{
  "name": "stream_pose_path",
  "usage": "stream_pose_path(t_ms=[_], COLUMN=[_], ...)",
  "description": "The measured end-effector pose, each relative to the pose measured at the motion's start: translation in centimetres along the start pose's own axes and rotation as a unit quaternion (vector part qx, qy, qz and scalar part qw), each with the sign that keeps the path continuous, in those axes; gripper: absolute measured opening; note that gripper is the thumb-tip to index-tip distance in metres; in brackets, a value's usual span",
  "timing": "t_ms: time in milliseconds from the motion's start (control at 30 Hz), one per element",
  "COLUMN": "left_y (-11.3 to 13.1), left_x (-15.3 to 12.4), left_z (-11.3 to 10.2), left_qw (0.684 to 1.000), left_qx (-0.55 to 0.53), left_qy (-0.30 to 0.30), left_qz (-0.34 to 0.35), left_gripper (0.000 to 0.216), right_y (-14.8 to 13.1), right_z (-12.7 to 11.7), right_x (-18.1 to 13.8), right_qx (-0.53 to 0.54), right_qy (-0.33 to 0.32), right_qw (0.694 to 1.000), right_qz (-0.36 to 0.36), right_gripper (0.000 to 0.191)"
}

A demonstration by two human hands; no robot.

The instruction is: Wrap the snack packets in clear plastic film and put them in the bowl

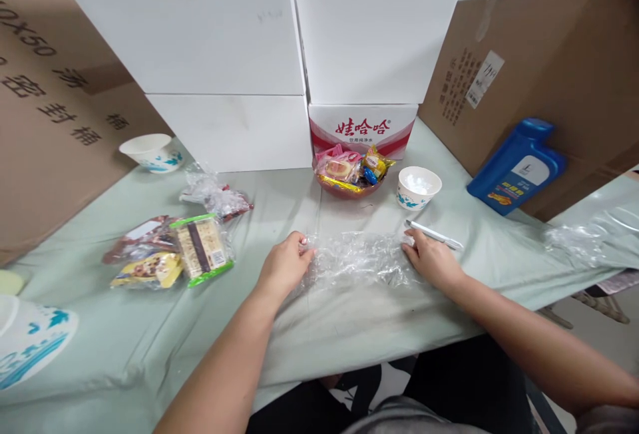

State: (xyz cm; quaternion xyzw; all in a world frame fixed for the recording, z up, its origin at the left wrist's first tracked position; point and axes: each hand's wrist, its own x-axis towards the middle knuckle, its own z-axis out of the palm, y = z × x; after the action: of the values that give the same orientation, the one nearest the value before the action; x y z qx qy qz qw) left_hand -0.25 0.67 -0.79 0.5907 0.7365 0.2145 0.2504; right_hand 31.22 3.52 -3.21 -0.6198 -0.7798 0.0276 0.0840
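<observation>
A crumpled sheet of clear plastic wrap (357,261) lies on the table in front of me, stretched between my two hands. At its left end my left hand (285,264) pinches the edge between thumb and fingers. My right hand (429,257) has its fingers closed at the right end of the film. Just beyond that hand lies a white pen or cutter (435,234). Behind the film stands a reddish bowl (344,191) heaped with wrapped snacks (339,166). A paper cup (412,200) with crumpled clear plastic in it stands right of the bowl.
Packaged snacks (200,247) and a clear bag (217,196) lie at left, near paper cups (152,152). White boxes (224,131) wall the back; cardboard cartons (539,74) flank the table. A blue bottle (516,168) leans at right, near more clear film (579,241).
</observation>
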Motion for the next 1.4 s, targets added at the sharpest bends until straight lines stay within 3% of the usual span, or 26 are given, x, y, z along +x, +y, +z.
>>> stream_pose_path(t_ms=[100,200,367,467,833,967,1267,1400], left_y=[0.3,0.4,-0.6,-1.7,-1.9,-2.2,-2.8,-3.1], left_x=[-0.2,-0.4,0.1,0.8,1.1,1.1,1.5,1.6], left_z=[0.0,0.0,-0.5,-0.9,-1.6,-1.7,-1.3,-1.4], left_qw=[0.999,0.998,0.998,0.995,0.998,0.998,0.995,0.994], left_qx=[0.035,0.055,-0.061,-0.099,-0.04,-0.055,-0.085,-0.1], left_qy=[-0.003,-0.006,0.017,0.02,0.009,0.001,-0.016,-0.018], left_qz=[0.012,0.016,0.03,0.011,-0.044,-0.04,-0.055,-0.047], left_gripper=[0.006,0.005,0.009,0.01,0.006,0.007,0.01,0.011], right_y=[1.0,1.9,1.7,1.0,0.2,0.9,1.0,1.2], right_z=[-0.2,-0.7,-1.3,-1.0,-0.7,-0.8,-2.7,-2.6], right_x=[0.2,0.3,-0.2,-0.3,0.5,0.7,-0.2,-0.7], right_qx=[-0.051,-0.025,0.157,0.257,0.22,0.293,0.472,0.479], right_qy=[0.003,0.001,0.048,0.005,-0.064,-0.102,-0.163,-0.175], right_qw=[0.999,0.999,0.986,0.966,0.973,0.95,0.857,0.853], right_qz=[0.013,0.026,0.031,0.038,0.021,0.038,0.126,0.109], right_gripper=[0.035,0.034,0.027,0.029,0.038,0.045,0.043,0.049])
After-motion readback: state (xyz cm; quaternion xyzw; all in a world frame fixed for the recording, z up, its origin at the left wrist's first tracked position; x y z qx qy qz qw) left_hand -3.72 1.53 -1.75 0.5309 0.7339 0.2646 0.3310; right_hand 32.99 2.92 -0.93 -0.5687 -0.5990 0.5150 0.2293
